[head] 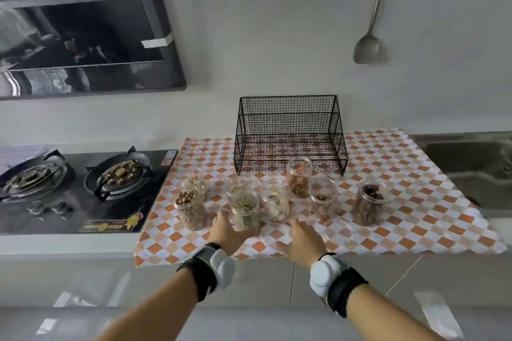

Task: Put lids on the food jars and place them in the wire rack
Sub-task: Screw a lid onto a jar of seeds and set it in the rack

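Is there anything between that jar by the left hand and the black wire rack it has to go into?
Yes. Behind the herb jar at the left hand stand other open jars: a seed jar right behind it and a white-filled jar beside it. The rack sits farther back, its front open, so the jar must go over or around them.

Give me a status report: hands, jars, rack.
Left hand holds the clear plastic jar of greenish leaves. Right hand open, flat on the checked cloth. Black wire rack has no jars in it. Nothing blocking.
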Demonstrator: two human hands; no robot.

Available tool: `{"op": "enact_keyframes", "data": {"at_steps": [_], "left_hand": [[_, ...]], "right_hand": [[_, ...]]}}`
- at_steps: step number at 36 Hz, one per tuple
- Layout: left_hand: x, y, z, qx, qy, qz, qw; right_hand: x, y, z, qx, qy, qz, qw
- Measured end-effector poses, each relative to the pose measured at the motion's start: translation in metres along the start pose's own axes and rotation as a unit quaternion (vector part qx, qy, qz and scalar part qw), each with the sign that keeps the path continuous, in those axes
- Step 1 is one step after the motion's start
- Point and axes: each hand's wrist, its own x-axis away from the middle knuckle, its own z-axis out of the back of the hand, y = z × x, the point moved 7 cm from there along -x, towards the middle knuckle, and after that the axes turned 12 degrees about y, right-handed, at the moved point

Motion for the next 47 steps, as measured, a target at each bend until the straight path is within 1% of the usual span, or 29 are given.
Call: {"op": "enact_keyframes", "data": {"at_steps": [3, 7, 10, 13, 14, 16, 17, 22, 25, 28, 31, 35, 37, 40, 43, 47], "left_hand": [[-0.011, -0.008, 0.0, 0.016, -0.002, 0.024, 1.0], [-0.029, -0.016, -0.009, 0.014, -0.026, 0.033, 0.999], [-0.047, -0.02, -0.017, 0.03, -0.052, 0.016, 0.998], [-0.04, -0.017, -0.02, 0.059, -0.043, 0.003, 0.997], [-0.051, -0.022, -0.024, 0.066, -0.051, 0.002, 0.997], [-0.047, -0.017, -0.023, 0.084, -0.048, -0.007, 0.995], [-0.057, -0.02, -0.026, 0.09, -0.06, -0.009, 0.994], [-0.069, -0.022, -0.032, 0.096, -0.067, -0.032, 0.993], [-0.075, -0.023, -0.035, 0.106, -0.068, -0.046, 0.991], [-0.089, -0.021, -0.039, 0.121, -0.08, -0.065, 0.987], [-0.094, -0.021, -0.043, 0.126, -0.083, -0.076, 0.986], [-0.094, -0.023, -0.044, 0.132, -0.075, -0.089, 0.984], [-0.096, -0.022, -0.044, 0.131, -0.078, -0.097, 0.984], [-0.095, -0.02, -0.043, 0.136, -0.081, -0.117, 0.98], [-0.092, -0.018, -0.041, 0.135, -0.078, -0.132, 0.979], [-0.089, -0.01, -0.035, 0.137, -0.078, -0.154, 0.976]], "right_hand": [[-0.005, -0.002, -0.008, -0.01, -0.002, -0.025, 1.0], [-0.008, -0.003, -0.018, -0.025, -0.016, -0.071, 0.997], [-0.019, -0.008, -0.03, -0.024, -0.029, -0.108, 0.993], [-0.015, -0.005, -0.033, -0.018, -0.04, -0.124, 0.991], [-0.022, -0.008, -0.041, -0.018, -0.04, -0.14, 0.989], [-0.019, -0.007, -0.041, -0.025, -0.042, -0.156, 0.987], [-0.024, -0.009, -0.05, -0.026, -0.046, -0.171, 0.984], [-0.026, -0.011, -0.063, -0.02, -0.044, -0.22, 0.974], [-0.025, -0.014, -0.074, -0.007, -0.057, -0.247, 0.967], [-0.034, -0.018, -0.081, 0.004, -0.048, -0.273, 0.961], [-0.039, -0.018, -0.082, 0.019, -0.033, -0.291, 0.956], [-0.039, -0.021, -0.088, 0.052, -0.046, -0.293, 0.954], [-0.038, -0.021, -0.088, 0.055, -0.035, -0.298, 0.952], [-0.039, -0.018, -0.087, 0.049, -0.013, -0.307, 0.95], [-0.04, -0.019, -0.083, 0.044, -0.015, -0.307, 0.951], [-0.038, -0.018, -0.077, 0.003, 0.002, -0.301, 0.954]]}}
